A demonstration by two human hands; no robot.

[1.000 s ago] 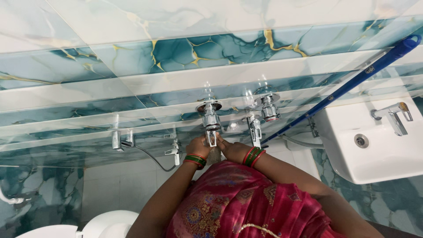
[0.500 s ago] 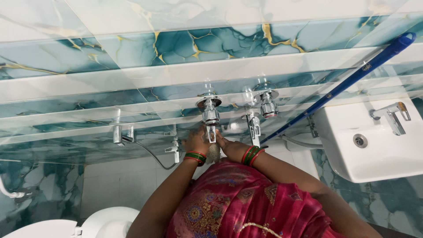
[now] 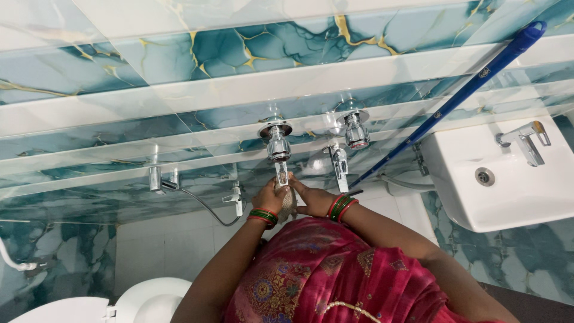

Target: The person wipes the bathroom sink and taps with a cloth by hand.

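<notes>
My left hand point(image 3: 271, 196), with green and red bangles at the wrist, is curled around the lower spout of a chrome wall tap point(image 3: 278, 149). My right hand point(image 3: 310, 199) presses in from the right, its fingers up against the same spout. A pale grey scrub pad point(image 3: 290, 206) hangs between the two hands just under the spout and seems to be held by the right hand. Both hands touch the tap.
A second chrome tap point(image 3: 355, 133) and a small spout point(image 3: 339, 161) sit just to the right. A blue mop handle point(image 3: 454, 98) leans across the tiled wall. A white basin point(image 3: 508, 197) with a mixer tap point(image 3: 525, 139) is at the right, a toilet point(image 3: 143, 302) bottom left, a hose fitting point(image 3: 161, 179) at the left.
The view has shifted slightly, so the taps sit higher and further left. My left hand has slid a little down the spout; both hands stay at the tap with the pad.
</notes>
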